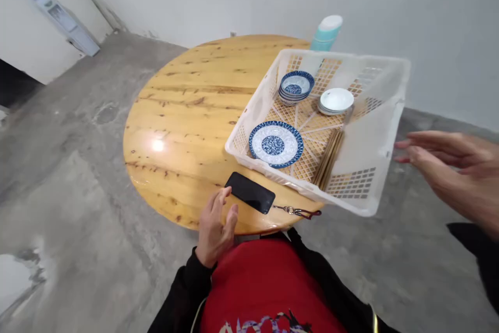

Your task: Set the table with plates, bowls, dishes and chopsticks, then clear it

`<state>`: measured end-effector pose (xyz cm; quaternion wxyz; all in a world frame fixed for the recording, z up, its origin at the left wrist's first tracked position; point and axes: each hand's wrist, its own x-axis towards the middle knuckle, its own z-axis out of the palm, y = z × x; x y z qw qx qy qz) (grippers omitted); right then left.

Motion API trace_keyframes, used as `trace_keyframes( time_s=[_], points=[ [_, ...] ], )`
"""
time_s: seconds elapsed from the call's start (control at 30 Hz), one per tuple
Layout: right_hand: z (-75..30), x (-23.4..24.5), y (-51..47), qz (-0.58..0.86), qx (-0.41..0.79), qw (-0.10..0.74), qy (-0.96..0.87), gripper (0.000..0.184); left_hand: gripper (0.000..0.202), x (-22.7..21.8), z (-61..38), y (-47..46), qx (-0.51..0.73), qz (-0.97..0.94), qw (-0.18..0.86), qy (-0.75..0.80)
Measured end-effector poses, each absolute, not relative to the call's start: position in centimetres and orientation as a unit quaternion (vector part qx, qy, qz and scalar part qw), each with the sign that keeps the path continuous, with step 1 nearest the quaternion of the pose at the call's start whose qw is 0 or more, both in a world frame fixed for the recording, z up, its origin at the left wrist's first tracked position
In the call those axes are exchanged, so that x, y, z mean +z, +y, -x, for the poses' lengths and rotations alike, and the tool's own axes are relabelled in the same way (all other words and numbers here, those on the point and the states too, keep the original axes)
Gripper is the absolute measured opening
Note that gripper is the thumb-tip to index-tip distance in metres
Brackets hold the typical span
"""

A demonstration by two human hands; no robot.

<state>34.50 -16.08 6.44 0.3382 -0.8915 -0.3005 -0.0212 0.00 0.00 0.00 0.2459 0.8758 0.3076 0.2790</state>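
Zero objects are held by the left hand (pixel 218 224), spread beside the phone (pixel 251 192), or the right hand (pixel 448 161), its fingers parted just off the tabletop (pixel 175 109) basket (pixel 376 130), where plate (pixel 276 144), bowls (pixel 296 86) and chopsticks (pixel 328 160) are separated, presumably for sorting.

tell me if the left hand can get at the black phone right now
Probably yes: the left hand looks empty, right beside the black phone, and nothing seems to lie between them.

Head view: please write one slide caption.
Bowls, plate and chopsticks in a white basket on a round wooden table; left hand near a smartphone, right hand beside the basket.
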Motion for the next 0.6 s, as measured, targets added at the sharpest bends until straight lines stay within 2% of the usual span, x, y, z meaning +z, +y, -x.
trace_keyframes(
  time_s=[0.17, 0.3, 0.47, 0.6],
  points=[
    [-30.7, 8.0, -17.5, 0.908, 0.027, 0.298, -0.293, 0.042, 0.031, 3.0, -0.6, 3.4, 0.283, -0.886, 0.246, 0.272],
    [-30.7, 8.7, -16.3, 0.887, 0.096, 0.343, -0.295, 0.04, 0.033, 5.0, -5.2, 6.1, 0.25, -0.906, 0.229, 0.253],
    [-33.4, 7.6, -11.7, 0.846, 0.184, 0.398, -0.303, 0.023, 0.034, 5.5, -12.8, 8.5, 0.059, -0.927, 0.181, 0.322],
    [-36.6, 4.2, -7.2, 0.815, 0.272, 0.433, -0.273, 0.015, 0.036, 3.8, -17.4, 10.4, -0.075, -0.916, 0.148, 0.366]
  ],
)
